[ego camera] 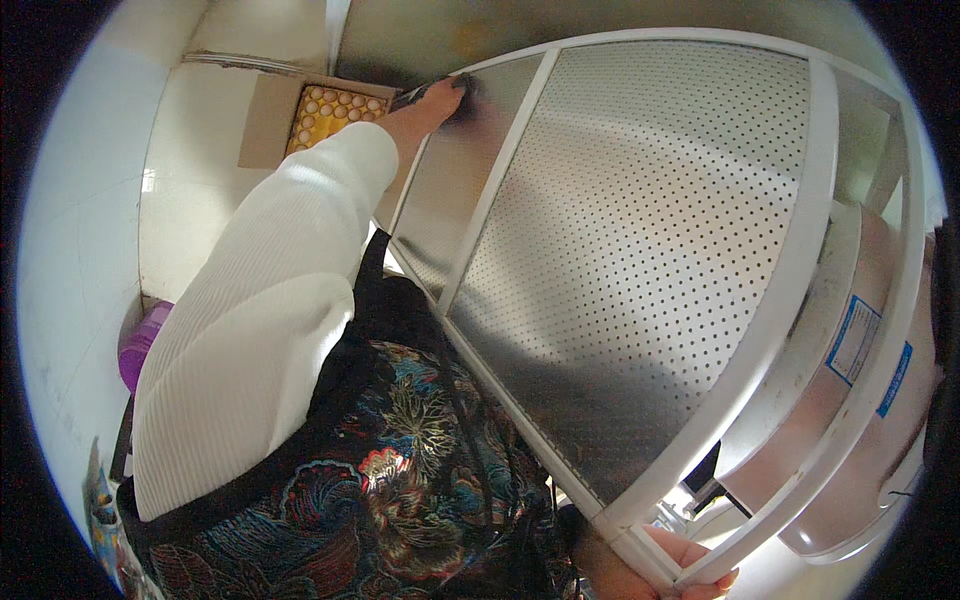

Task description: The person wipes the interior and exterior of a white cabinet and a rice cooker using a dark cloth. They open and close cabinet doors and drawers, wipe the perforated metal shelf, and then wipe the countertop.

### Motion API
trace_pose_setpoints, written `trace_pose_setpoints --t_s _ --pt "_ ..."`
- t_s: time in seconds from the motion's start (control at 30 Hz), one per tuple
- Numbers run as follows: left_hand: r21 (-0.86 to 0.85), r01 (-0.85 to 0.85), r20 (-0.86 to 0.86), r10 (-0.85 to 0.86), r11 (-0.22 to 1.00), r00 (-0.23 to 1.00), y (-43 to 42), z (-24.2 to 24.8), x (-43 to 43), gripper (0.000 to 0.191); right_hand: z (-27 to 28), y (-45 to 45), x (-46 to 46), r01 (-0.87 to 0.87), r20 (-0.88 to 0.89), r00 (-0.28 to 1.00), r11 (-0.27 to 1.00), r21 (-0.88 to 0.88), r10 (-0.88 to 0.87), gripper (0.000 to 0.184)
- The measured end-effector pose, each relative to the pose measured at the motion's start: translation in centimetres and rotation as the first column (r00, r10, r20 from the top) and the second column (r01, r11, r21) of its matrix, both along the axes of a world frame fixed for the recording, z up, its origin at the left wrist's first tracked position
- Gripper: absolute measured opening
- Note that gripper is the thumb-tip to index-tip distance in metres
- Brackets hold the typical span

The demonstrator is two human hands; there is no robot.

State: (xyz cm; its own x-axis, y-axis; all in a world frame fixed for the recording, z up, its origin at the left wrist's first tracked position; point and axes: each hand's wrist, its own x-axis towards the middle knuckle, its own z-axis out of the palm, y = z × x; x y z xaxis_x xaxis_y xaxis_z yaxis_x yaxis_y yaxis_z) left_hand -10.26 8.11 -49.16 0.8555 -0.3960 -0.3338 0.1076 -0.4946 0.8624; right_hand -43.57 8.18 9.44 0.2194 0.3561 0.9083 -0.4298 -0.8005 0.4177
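A large white-framed rack with perforated metal panels stands tilted across the view. My left hand, at the end of a white ribbed sleeve, reaches to the rack's far left edge. Something dark lies at its fingertips, and its grip is unclear. Around the rack's near corner at the lower right, my right hand is closed on the white frame, which partly hides it. Black clothing with colourful floral embroidery covers my front, close against the rack's near edge.
An open cardboard box holds a yellow tray of eggs near my left forearm. A pale wall runs along the left, with a purple object low down. Pinkish-white appliances or containers with blue-edged labels stand behind the frame at right.
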Motion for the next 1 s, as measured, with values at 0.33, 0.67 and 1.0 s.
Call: trace_pose_setpoints --t_s 0.33,0.67,1.0 --pt "-0.293 -0.124 -0.273 0.042 0.948 0.961 5.1 7.2 -8.8 0.056 -0.2 0.6 1.2 -0.195 0.125 0.976 0.971 0.140 0.178 0.012" --pt "-0.595 -0.357 -0.520 -0.006 0.720 0.854 9.6 18.1 -14.7 0.041 -1.3 0.9 3.0 -0.662 0.176 0.734 0.632 0.403 0.656 0.017" --pt "-0.862 0.168 0.318 0.253 0.477 0.914 4.3 35.1 -7.6 0.042 -4.0 -2.2 3.1 -0.610 0.108 0.758 0.641 0.465 0.643 0.016"
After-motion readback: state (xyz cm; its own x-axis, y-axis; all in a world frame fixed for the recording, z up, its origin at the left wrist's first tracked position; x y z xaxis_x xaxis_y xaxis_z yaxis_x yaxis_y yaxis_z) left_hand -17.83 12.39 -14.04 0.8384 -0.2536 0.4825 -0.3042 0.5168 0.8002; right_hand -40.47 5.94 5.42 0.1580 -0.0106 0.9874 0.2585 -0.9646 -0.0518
